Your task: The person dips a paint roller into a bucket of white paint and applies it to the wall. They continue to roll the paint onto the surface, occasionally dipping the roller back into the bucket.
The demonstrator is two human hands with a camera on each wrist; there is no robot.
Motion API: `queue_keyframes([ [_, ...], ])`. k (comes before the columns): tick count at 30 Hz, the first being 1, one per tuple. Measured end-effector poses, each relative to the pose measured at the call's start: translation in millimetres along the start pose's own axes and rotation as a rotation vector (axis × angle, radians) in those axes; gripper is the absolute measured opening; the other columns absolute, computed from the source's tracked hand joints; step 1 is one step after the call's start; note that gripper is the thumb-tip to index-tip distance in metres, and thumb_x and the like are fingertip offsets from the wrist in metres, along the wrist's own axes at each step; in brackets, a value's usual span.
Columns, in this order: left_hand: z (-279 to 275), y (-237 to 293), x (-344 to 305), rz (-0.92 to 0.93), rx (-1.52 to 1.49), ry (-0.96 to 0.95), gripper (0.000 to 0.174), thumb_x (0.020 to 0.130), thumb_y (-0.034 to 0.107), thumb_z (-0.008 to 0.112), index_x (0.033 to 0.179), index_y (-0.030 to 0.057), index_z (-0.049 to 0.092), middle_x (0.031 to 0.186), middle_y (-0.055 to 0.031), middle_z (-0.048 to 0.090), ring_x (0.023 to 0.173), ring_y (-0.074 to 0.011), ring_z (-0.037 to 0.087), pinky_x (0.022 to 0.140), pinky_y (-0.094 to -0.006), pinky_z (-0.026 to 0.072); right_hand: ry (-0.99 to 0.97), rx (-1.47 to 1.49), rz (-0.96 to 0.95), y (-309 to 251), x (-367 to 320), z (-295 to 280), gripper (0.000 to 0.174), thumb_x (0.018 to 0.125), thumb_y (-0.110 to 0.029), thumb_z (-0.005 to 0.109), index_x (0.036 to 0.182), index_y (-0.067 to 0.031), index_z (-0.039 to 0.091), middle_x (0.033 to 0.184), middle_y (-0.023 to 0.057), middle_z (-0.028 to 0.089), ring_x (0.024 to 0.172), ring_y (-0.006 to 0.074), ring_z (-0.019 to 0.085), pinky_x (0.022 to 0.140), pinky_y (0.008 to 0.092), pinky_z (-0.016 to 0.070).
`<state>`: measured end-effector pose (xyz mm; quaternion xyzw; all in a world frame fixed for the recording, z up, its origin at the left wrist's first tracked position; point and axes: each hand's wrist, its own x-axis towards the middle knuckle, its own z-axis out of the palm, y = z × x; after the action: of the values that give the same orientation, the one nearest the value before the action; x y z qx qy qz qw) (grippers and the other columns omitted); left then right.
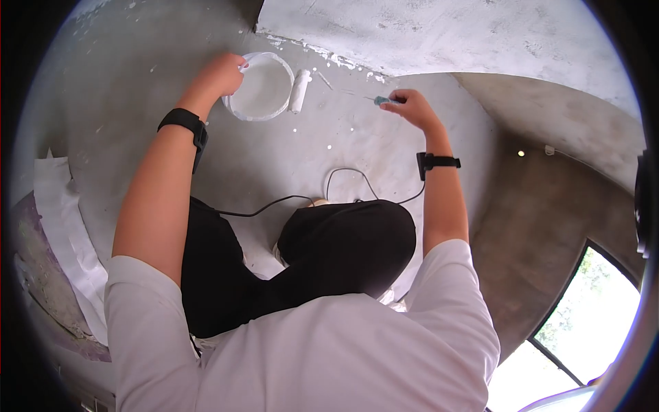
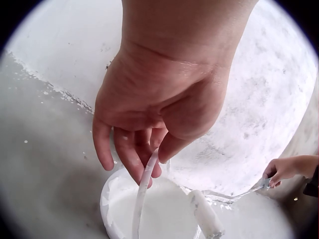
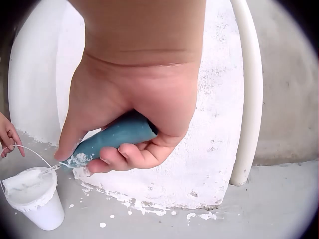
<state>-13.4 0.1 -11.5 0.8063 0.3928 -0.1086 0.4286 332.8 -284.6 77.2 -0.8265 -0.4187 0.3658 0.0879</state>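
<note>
My left hand [image 1: 226,74] pinches the white bail handle [image 2: 144,191] of a white paint bucket [image 1: 232,106]. Thumb and fingertips meet on that strip above the rim in the left wrist view. White paint coats the bucket's inner wall. My right hand [image 1: 417,111] grips a paint roller by its teal handle [image 3: 117,137], which is smeared with white paint near its front end. The roller's white sleeve [image 1: 300,90] overlaps the bucket's right rim in the left wrist view. A thin metal rod runs from the teal handle toward it.
A white, patchily painted wall [image 1: 439,34] rises ahead, with paint spatters along its foot on the grey floor [image 1: 158,41]. Black cable [image 1: 264,204] runs near my knees. White sheeting [image 1: 62,206] lies at the left, and a window [image 1: 590,316] is at the right.
</note>
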Motion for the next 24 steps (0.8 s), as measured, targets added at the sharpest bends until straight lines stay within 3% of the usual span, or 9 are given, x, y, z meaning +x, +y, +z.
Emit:
queue_keyframes([
  [1, 0, -3, 3, 0.028, 0.006, 0.024, 0.037, 0.089, 0.009, 0.057, 0.125, 0.0054, 0.062, 0.079, -0.016, 0.067, 0.066, -0.0226, 0.066, 0.069, -0.0385, 0.0518, 0.029, 0.074, 0.02, 2, -13, 2, 0.034, 0.078, -0.03, 0.082, 0.081, 0.0015, 0.07, 0.062, 0.0014, 0.054, 0.061, 0.0094, 0.044, 0.057, 0.0284, 0.0378],
  [3, 0, 1, 2, 0.021, -0.017, 0.024, 0.035, 0.086, 0.009, 0.057, 0.12, 0.0088, 0.067, 0.112, -0.0221, 0.067, 0.108, -0.0389, 0.063, 0.092, -0.0432, 0.0502, 0.154, 0.18, 0.008, 4, -38, 7, 0.03, 0.078, -0.025, 0.083, 0.081, 0.0021, 0.069, 0.064, 0.0012, 0.055, 0.063, 0.0084, 0.045, 0.059, 0.0279, 0.0402],
  [5, 5, 2, 3, -0.028, -0.083, 0.041, 0.034, 0.086, 0.007, 0.06, 0.119, 0.0093, 0.066, 0.119, -0.0202, 0.065, 0.113, -0.037, 0.061, 0.096, -0.0428, 0.0487, 0.265, 0.209, 0.056, -4, -62, 9, 0.027, 0.079, -0.021, 0.083, 0.083, 0.0016, 0.069, 0.066, -0.0004, 0.055, 0.065, 0.0077, 0.046, 0.059, 0.0268, 0.0402],
  [11, -10, 20, -12, -0.027, -0.045, -0.008, 0.032, 0.09, 0.012, 0.062, 0.122, 0.0089, 0.064, 0.119, -0.0186, 0.065, 0.109, -0.037, 0.063, 0.093, -0.0436, 0.0504, 0.48, 0.537, -0.049, -34, -94, 24, 0.02, 0.083, -0.014, 0.079, 0.086, -0.0002, 0.064, 0.071, -0.0018, 0.056, 0.067, 0.0053, 0.047, 0.061, 0.0228, 0.0388],
  [13, -11, 24, -13, 0.004, 0.007, 0.014, 0.033, 0.091, 0.012, 0.062, 0.123, 0.0089, 0.063, 0.118, -0.0187, 0.066, 0.108, -0.0362, 0.063, 0.092, -0.0437, 0.051, 0.681, 0.598, -0.111, -45, -94, 27, 0.019, 0.086, -0.012, 0.075, 0.091, 0.0002, 0.062, 0.072, -0.0002, 0.058, 0.066, 0.006, 0.048, 0.06, 0.0231, 0.04],
  [17, -19, 42, -25, 0.065, 0.103, 0.057, 0.029, 0.091, 0.012, 0.06, 0.119, 0.0076, 0.063, 0.113, -0.0186, 0.067, 0.107, -0.0358, 0.064, 0.09, -0.0443, 0.0513, 0.784, 0.464, -0.169, -87, -86, 14, 0.015, 0.095, -0.013, 0.064, 0.097, -0.0007, 0.056, 0.072, 0.0004, 0.058, 0.062, 0.0056, 0.049, 0.055, 0.021, 0.0403],
  [20, -19, 51, -20, 0.072, 0.174, 0.02, 0.024, 0.091, 0.01, 0.059, 0.114, 0.0059, 0.061, 0.109, -0.0192, 0.068, 0.105, -0.0361, 0.065, 0.088, -0.0448, 0.0518, 0.801, 0.384, -0.211, -105, -84, -5, 0.016, 0.095, -0.014, 0.064, 0.097, -0.0008, 0.055, 0.071, -0.0001, 0.056, 0.061, 0.0056, 0.048, 0.054, 0.0211, 0.0393],
  [23, 5, 55, -4, 0.001, -0.312, -0.25, 0.017, 0.088, 0.006, 0.057, 0.104, 0.0006, 0.053, 0.096, -0.0235, 0.068, 0.093, -0.0357, 0.069, 0.081, -0.0451, 0.0529, 0.816, 0.369, -0.209, -120, -80, -25, 0.017, 0.096, -0.015, 0.063, 0.098, -0.0008, 0.055, 0.07, -0.001, 0.054, 0.06, 0.0054, 0.047, 0.053, 0.0211, 0.0383],
  [24, 19, 57, 1, 0.004, -0.319, -0.253, 0.017, 0.088, 0.006, 0.057, 0.104, 0.0006, 0.053, 0.096, -0.0235, 0.068, 0.093, -0.0357, 0.069, 0.081, -0.0451, 0.0529, 0.816, 0.362, -0.207, -125, -79, -33, 0.017, 0.096, -0.015, 0.063, 0.098, -0.0008, 0.055, 0.07, -0.001, 0.054, 0.06, 0.0054, 0.047, 0.053, 0.0211, 0.0383],
])
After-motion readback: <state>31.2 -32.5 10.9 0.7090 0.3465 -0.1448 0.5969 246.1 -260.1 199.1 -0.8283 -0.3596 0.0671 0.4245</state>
